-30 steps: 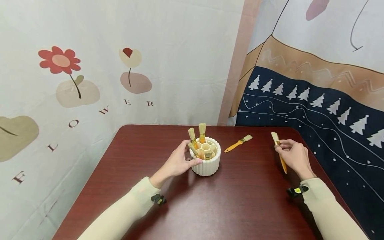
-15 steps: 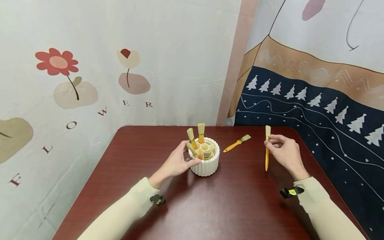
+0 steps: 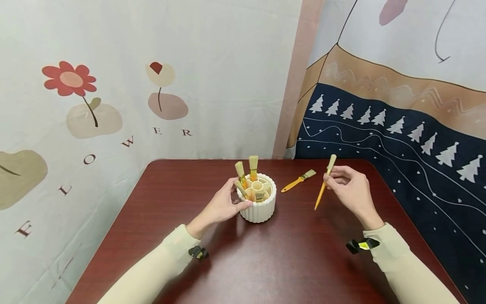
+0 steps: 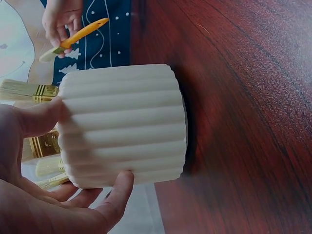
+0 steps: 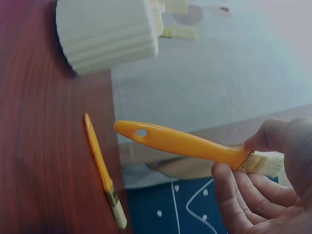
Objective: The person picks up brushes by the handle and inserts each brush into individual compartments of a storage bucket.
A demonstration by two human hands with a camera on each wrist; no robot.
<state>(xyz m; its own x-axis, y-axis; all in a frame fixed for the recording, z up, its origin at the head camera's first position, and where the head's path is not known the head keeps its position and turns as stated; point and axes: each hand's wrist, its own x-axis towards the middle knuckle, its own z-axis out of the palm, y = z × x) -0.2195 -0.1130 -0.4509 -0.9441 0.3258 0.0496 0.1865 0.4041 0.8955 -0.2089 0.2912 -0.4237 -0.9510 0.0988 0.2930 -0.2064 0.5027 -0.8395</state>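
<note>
A white ribbed holder (image 3: 260, 212) with round compartments stands upright on the table, bristle-up paintbrushes (image 3: 253, 166) in several of them. My left hand (image 3: 220, 206) grips its left side, thumb at the front of the rim; in the left wrist view the fingers wrap its ribbed wall (image 4: 122, 126). To the right, my right hand (image 3: 353, 188) pinches another paintbrush (image 3: 321, 193) near its metal band. That brush is tilted, bristles up and yellow handle down, above the table. In the right wrist view its handle (image 5: 180, 142) points towards the holder.
A loose yellow-handled paintbrush (image 3: 294, 184) lies on the dark red table (image 3: 265, 266) between the holder and my right hand. Behind the table's back edge hang a pale flower-printed cloth (image 3: 228, 84) and a navy tree-printed cloth (image 3: 379, 147).
My right hand has moved left with the paintbrush, and the brush's handle end now tilts towards the holder. My left hand keeps its grip on the holder.
</note>
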